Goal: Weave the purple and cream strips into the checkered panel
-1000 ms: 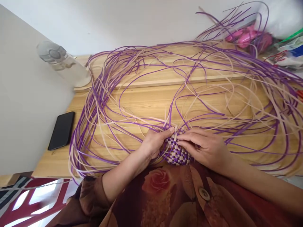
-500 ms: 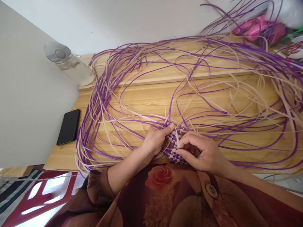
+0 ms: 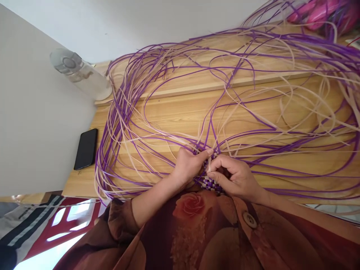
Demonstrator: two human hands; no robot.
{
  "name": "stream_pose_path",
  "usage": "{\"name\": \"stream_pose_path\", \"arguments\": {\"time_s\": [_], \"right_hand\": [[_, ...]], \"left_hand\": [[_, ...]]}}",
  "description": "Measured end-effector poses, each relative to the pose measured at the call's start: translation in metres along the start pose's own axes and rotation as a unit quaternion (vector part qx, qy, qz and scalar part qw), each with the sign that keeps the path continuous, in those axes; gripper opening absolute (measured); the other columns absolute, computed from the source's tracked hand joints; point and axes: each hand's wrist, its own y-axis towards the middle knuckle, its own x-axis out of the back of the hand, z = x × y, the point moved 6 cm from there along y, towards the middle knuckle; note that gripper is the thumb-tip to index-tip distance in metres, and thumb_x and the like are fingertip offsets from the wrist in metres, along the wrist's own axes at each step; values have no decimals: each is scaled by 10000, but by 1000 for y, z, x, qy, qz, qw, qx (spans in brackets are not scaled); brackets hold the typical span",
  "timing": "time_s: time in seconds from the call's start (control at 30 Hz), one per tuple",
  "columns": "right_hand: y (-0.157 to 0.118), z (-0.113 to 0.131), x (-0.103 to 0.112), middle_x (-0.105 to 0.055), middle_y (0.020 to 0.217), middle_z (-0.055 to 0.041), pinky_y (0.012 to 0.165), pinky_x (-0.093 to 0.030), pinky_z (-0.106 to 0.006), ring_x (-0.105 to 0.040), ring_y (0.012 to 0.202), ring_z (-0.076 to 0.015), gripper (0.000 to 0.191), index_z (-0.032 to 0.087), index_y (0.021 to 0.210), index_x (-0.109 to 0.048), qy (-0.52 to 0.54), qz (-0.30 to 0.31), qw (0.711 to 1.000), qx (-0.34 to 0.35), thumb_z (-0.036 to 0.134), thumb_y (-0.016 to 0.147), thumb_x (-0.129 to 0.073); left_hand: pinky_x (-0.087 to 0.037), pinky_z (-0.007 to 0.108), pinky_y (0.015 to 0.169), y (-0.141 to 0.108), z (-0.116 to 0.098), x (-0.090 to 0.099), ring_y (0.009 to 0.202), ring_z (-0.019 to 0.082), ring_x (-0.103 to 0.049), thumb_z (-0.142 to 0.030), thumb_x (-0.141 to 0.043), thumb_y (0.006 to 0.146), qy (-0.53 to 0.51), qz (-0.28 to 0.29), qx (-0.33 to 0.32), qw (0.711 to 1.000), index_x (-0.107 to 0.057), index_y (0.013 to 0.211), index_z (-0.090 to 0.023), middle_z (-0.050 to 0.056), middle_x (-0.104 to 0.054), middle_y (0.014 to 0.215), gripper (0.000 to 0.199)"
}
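A small woven piece (image 3: 211, 184) in a purple and cream check lies close against my shirt, with long purple and cream strips fanning out from it. My left hand (image 3: 189, 163) grips its left upper part, thumb on top and the other fingers mostly hidden beneath. On its right, my right hand (image 3: 234, 176) pinches a short cream strip (image 3: 209, 163) between thumb and index finger, just over the weave. Both hands partly cover the piece.
Loose purple and cream strips (image 3: 119, 108) loop widely over the wooden table (image 3: 174, 112). A black phone (image 3: 86, 149) lies at the left edge, below a clear bottle (image 3: 84, 77). Pink plastic-wrapped things (image 3: 323, 17) sit at the upper right.
The view has shifted slightly. My right hand has moved a little to the left with the cream strip still pinched, and my left thumb lies closer to it. Some upright strips above the weave have shifted.
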Motion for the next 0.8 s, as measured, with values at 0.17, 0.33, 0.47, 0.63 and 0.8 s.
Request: {"name": "stream_pose_path", "arguments": {"time_s": [0.17,0.33,0.47,0.63,0.8], "right_hand": [[-1,-2,1,-584,687,1,551,-384,-229,-476,574,-89,101,170,787,-604,42,21,999,-25,219,874,-621],[-7,-9,3,-589,705,-11,556,-392,-239,-493,598,-106,110,174,827,-626,60,11,997,-53,266,887,-623],[-9,-14,4,-628,766,-30,644,-440,-250,-560,691,-126,127,174,847,-627,94,1,993,-76,269,919,-584],[-4,-17,3,-604,773,-29,659,-437,-247,-554,712,-126,151,165,843,-605,123,7,988,-93,280,932,-568],[-2,-20,0,-521,712,-3,603,-409,-232,-483,650,-109,190,161,809,-555,148,33,983,-107,304,933,-556]], "left_hand": [[-465,253,625,1,-1,0,600,114,-564,-369,-803,694,-53,31,23,998,-696,722,-129,23,-666,693,264],[-485,280,617,-6,-1,1,639,156,-618,-413,-802,695,-46,129,85,987,-736,879,-119,81,-709,798,353],[-501,314,680,-11,0,4,643,162,-615,-331,-856,616,-50,107,94,989,-739,796,-117,70,-701,758,303],[-478,311,651,-13,11,1,560,133,-543,-318,-848,596,-75,26,106,991,-697,660,-111,28,-620,608,264],[-431,277,590,-12,13,3,539,117,-505,-303,-819,627,-42,5,83,996,-665,617,-118,9,-583,573,241]]}}
